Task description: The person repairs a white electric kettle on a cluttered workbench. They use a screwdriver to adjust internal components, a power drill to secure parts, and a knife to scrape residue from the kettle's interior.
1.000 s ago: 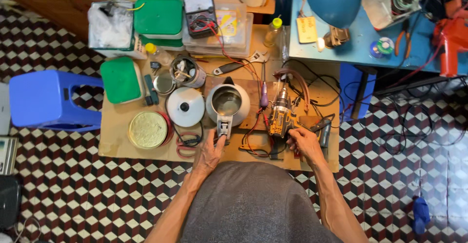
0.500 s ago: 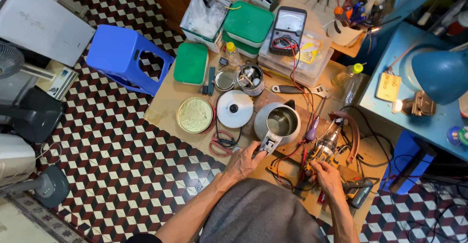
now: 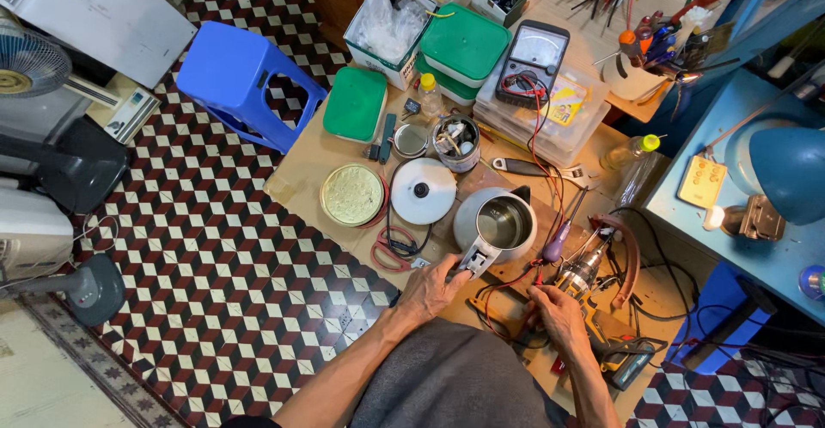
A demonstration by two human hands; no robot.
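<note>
The left hand (image 3: 438,288) rests at the handle of a steel kettle (image 3: 498,223) (its lid off). The right hand (image 3: 554,314) touches a wired motor (image 3: 581,272) beside it.

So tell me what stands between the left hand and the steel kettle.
Nothing visible. The left hand rests at the end of the handle of the steel kettle, apparently touching it. The white lid lies off to the side, and the right hand is apart, among wires.

evenly bright, warm indoor light from above; soft short shadows beside the blue stool (image 3: 245,80). mild glare inside the steel kettle (image 3: 503,222). wide-angle bending at the edges; sharp centre, no motion blur.
</note>
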